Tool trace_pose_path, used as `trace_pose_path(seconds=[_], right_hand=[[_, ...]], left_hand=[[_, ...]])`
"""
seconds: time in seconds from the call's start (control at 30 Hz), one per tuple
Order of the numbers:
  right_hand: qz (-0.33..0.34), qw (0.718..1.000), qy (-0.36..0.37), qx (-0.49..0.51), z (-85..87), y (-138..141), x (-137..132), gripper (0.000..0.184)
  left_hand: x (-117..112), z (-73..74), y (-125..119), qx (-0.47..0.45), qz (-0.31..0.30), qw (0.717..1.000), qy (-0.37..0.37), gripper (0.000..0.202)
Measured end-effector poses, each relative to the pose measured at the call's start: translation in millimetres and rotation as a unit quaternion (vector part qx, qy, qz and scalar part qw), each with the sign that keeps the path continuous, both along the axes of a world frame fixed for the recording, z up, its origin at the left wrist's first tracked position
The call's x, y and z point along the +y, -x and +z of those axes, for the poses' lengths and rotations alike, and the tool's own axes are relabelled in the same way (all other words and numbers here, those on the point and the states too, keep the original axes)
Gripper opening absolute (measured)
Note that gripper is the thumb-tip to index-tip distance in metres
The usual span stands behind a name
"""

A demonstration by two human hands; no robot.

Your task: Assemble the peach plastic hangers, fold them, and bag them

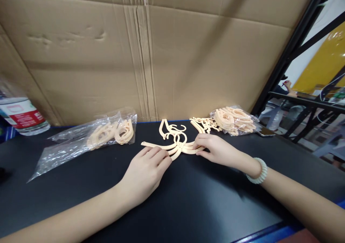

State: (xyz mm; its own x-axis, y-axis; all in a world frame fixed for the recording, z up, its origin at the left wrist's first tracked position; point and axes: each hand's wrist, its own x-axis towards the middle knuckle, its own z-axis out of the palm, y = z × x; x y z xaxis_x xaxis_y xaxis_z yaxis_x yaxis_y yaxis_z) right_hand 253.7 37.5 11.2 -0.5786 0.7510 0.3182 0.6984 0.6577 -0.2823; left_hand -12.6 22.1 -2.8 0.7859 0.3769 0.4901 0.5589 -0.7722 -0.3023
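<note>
Cream plastic clothes hangers (180, 147), with curved arms and round hooks, lie overlapping at the middle of the black table. My left hand (147, 170) is closed around the left-hand arms, its fingers curled over them and the fingertips partly hidden. Thumb and fingers of my right hand (215, 148) pinch the arms on the other side. Just behind them lies a loose hanger piece (162, 129), along with a hook (181, 127). More small cream pieces (206, 122) are heaped beyond my right hand.
Clear plastic bags of hanger parts lie left (123, 131) and right (233, 119). A phone (266, 131) rests by the right bag. At far left stands a large bottle (24, 115). A cardboard wall (205, 56) closes off the back; a black metal frame (285, 59) stands right, a person beyond.
</note>
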Motion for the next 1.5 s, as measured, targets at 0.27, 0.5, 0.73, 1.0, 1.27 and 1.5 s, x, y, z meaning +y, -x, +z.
trace_pose_path(seconds=[0.27,0.5,0.73,1.0,1.27,1.5], right_hand=[[0.003,1.000,-0.018,0.007,-4.6,2.5,-0.4,0.012],[0.002,0.999,-0.029,0.012,-7.4,3.2,0.8,0.009],[-0.005,1.000,-0.024,0.015,-5.3,8.7,-4.6,0.006],[-0.026,0.999,-0.030,-0.021,-0.9,8.4,-6.6,0.016],[0.018,0.998,0.042,-0.050,13.1,5.4,-13.3,0.019],[0.024,0.996,0.077,-0.032,11.9,7.0,-14.1,0.020]], left_hand=[[2.8,-1.5,-0.1,-0.041,0.021,0.999,0.024,0.025],[5.8,-3.5,1.8,-0.086,0.016,0.995,0.045,0.025],[6.2,-3.3,-0.1,-0.097,0.012,0.989,0.113,0.018],[11.1,-3.5,0.6,-0.095,0.054,0.975,0.195,0.026],[5.8,2.3,0.4,-0.079,0.001,0.969,0.234,0.025],[3.7,3.3,-0.2,-0.066,-0.026,0.962,0.263,0.020]])
